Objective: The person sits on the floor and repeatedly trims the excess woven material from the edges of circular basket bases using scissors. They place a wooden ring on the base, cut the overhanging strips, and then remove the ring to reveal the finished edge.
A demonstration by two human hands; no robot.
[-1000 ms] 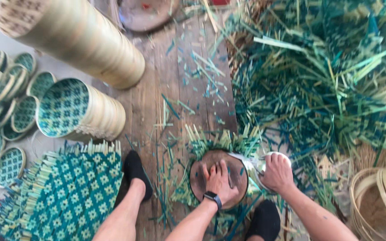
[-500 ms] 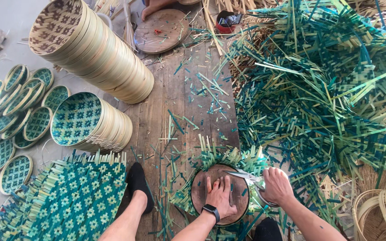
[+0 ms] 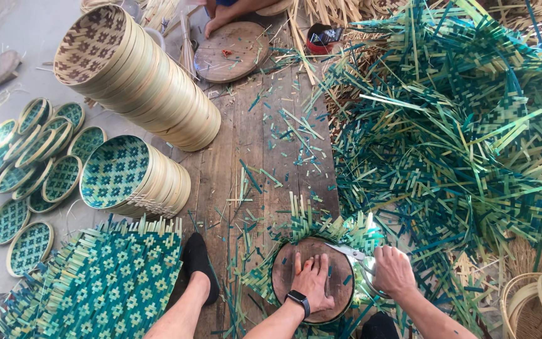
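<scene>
While the left hand (image 3: 312, 281) presses flat on a round wooden disc (image 3: 312, 289), the right hand (image 3: 391, 270) grips shears (image 3: 346, 252).
The woven mat (image 3: 321, 229) under the disc lies on the plank floor (image 3: 252, 157), its fringe still untrimmed along the far edge.

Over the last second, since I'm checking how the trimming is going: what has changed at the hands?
Little changed. The right hand with the scissors has worked slightly along the edge of the woven green mat. The left hand stays pressed flat on the round wooden disc. The view tilted up, revealing more of the far floor. The basket stacks have not moved.
</scene>
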